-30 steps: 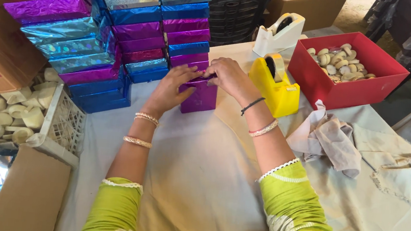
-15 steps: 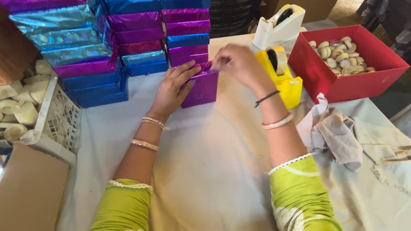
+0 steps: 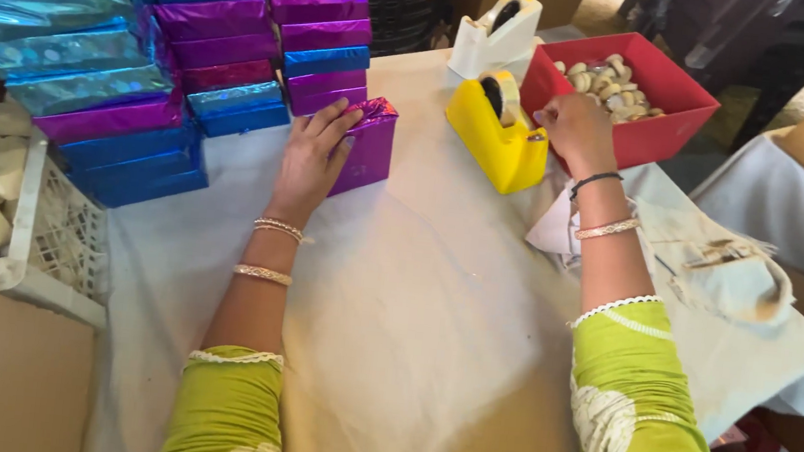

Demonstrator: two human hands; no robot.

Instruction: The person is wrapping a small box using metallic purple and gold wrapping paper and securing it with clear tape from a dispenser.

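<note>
My left hand (image 3: 313,156) presses flat against a purple foil-wrapped box (image 3: 368,144) standing on the white cloth-covered table (image 3: 414,306), holding its folded end. My right hand (image 3: 576,130) is at the front of a yellow tape dispenser (image 3: 499,132), fingers pinched at its cutter end; whether tape is between the fingers cannot be seen. Behind the box rises a stack of wrapped boxes (image 3: 193,49) in purple, blue and teal foil.
A white tape dispenser (image 3: 495,36) stands behind the yellow one. A red tray (image 3: 668,114) with several pale round pieces sits at the right. A crumpled cloth (image 3: 731,277) lies near my right arm. A white crate (image 3: 56,242) with pale pieces is at the left.
My right hand has left the purple box and moved right to the yellow tape dispenser. My left hand stays on the box, which is now held upright.
</note>
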